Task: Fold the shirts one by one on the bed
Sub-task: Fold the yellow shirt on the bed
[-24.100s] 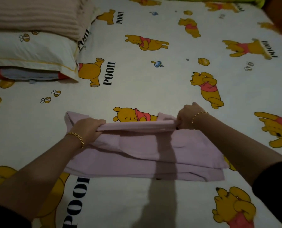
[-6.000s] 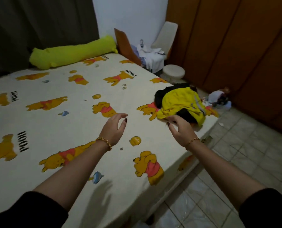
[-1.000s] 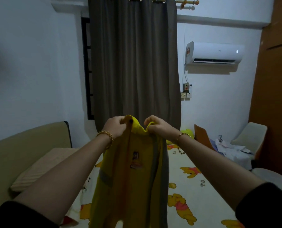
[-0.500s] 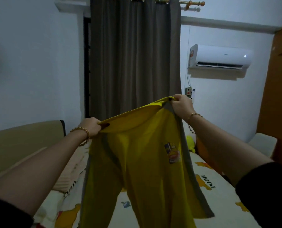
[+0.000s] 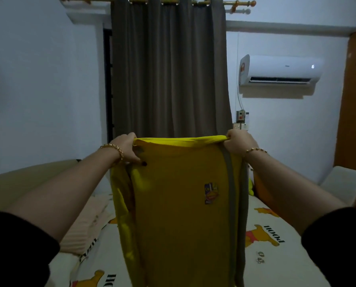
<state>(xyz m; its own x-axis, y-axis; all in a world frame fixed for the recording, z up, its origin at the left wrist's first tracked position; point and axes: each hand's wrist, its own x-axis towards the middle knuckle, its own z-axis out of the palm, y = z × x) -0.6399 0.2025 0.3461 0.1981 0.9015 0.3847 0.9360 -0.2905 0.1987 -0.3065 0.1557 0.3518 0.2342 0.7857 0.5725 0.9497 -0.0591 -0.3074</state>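
Observation:
A yellow shirt (image 5: 179, 208) with grey side stripes and a small badge hangs in the air in front of me, above the bed (image 5: 276, 255). My left hand (image 5: 125, 149) grips its upper left corner. My right hand (image 5: 238, 141) grips the upper right corner. The top edge is stretched level between them. The shirt's lower part runs out of the frame at the bottom.
A cartoon-bear sheet covers the bed. A beige ribbed pillow (image 5: 83, 226) lies at the left by the headboard (image 5: 17, 183). Behind hang a grey curtain (image 5: 168, 69) and a wall air conditioner (image 5: 280, 70). A pale chair (image 5: 343, 183) stands at the right.
Both hands have spread the shirt's top edge wide and levelled it; half a second ago the right hand was higher than the left. A second ago the hands were close together.

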